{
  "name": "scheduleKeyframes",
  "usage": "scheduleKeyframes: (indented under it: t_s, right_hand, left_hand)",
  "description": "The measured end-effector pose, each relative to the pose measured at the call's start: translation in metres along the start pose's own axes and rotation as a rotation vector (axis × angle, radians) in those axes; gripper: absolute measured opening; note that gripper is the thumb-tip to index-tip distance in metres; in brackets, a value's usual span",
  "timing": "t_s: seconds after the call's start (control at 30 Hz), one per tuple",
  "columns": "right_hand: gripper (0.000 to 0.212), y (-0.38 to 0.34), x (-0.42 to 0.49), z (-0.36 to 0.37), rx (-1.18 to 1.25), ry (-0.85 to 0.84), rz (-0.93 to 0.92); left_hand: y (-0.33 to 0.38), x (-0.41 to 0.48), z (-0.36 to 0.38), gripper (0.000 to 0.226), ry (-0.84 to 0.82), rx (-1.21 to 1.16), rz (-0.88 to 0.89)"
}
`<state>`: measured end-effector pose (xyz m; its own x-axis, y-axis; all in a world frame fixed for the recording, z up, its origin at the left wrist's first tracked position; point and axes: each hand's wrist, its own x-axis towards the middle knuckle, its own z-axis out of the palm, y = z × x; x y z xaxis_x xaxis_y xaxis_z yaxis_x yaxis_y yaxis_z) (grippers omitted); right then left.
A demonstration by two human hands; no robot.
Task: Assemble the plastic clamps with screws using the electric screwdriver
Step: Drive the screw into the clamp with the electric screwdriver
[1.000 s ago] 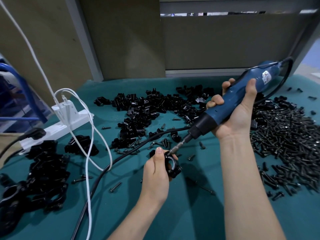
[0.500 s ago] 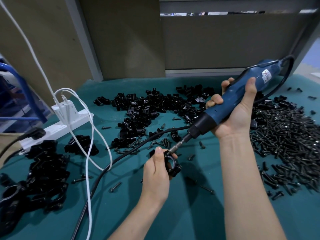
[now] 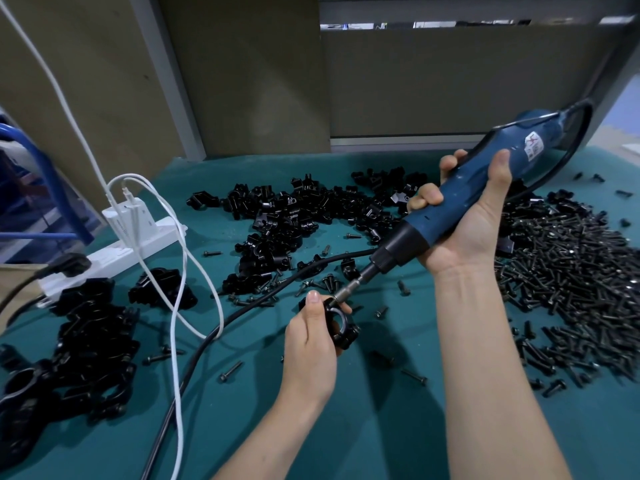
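My left hand (image 3: 310,336) grips a black ring-shaped plastic clamp (image 3: 343,327) just above the green table, thumb on its top. My right hand (image 3: 467,216) is wrapped around the blue electric screwdriver (image 3: 457,199), which slants down to the left. The metal bit (image 3: 349,289) touches the top of the clamp beside my left thumb. The screw under the bit is hidden. A pile of loose black clamp parts (image 3: 298,220) lies behind the hands. A big heap of black screws (image 3: 571,282) lies to the right.
A heap of assembled black clamps (image 3: 79,341) lies at the left. A white power strip (image 3: 114,251) with white cables (image 3: 180,306) stands at the left rear. The screwdriver's black cord (image 3: 214,334) crosses the green mat (image 3: 381,427). Loose screws (image 3: 230,371) lie scattered around.
The screwdriver's rear end has dipped slightly, its bit staying on the clamp. My left hand and the clamp stay where they were.
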<state>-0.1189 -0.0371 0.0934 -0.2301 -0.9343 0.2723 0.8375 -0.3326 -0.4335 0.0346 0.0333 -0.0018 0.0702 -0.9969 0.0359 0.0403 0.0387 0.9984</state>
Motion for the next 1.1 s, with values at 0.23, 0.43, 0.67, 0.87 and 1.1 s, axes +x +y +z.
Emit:
scheduleKeyframes:
  t_s: [0.23, 0.43, 0.67, 0.87, 1.1]
  right_hand:
    - [0.028, 0.000, -0.001, -0.002, 0.001, 0.003, 0.004]
    - [0.048, -0.013, -0.001, -0.013, 0.062, -0.160, 0.071]
    - [0.062, -0.024, -0.003, -0.013, 0.176, -0.218, 0.027]
    - [0.051, -0.021, -0.003, -0.005, 0.152, -0.274, 0.052]
    - [0.049, -0.015, -0.004, -0.003, 0.138, -0.259, 0.051]
  left_hand:
    - [0.003, -0.001, 0.001, 0.060, 0.000, -0.003, -0.002]
    - [0.012, 0.000, -0.005, 0.060, -0.155, -0.057, -0.093]
    - [0.016, 0.000, -0.004, 0.060, -0.219, -0.027, -0.172]
    - [0.017, 0.001, -0.008, 0.061, -0.238, -0.059, -0.168]
    - [0.014, 0.002, -0.007, 0.061, -0.194, -0.124, -0.155]
